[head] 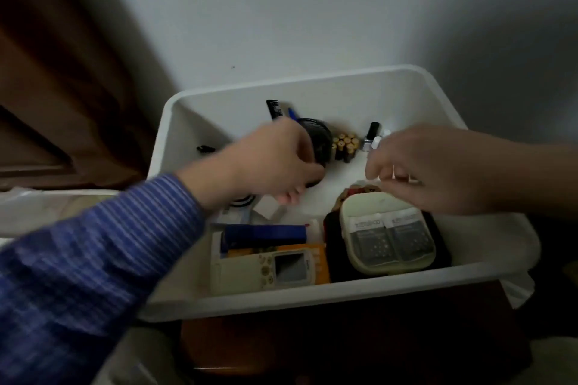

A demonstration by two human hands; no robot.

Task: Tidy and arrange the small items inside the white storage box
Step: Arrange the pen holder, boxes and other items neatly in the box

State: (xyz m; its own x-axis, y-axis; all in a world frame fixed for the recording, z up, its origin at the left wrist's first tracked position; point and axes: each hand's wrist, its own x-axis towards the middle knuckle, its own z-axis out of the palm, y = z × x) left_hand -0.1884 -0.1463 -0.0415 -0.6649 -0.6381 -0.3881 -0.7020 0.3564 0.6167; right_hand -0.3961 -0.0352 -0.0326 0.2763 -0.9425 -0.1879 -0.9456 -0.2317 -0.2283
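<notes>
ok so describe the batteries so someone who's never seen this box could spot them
Look in the white storage box, along its far wall. Between the round black holder and the small dark-capped bottle stands a tight cluster of batteries. They are the only upright dark cylinders with gold-coloured tops.

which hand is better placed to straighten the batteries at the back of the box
Probably the right hand: it hovers apart from the batteries, holding nothing I can see. The left hand grips a black round object.
</notes>
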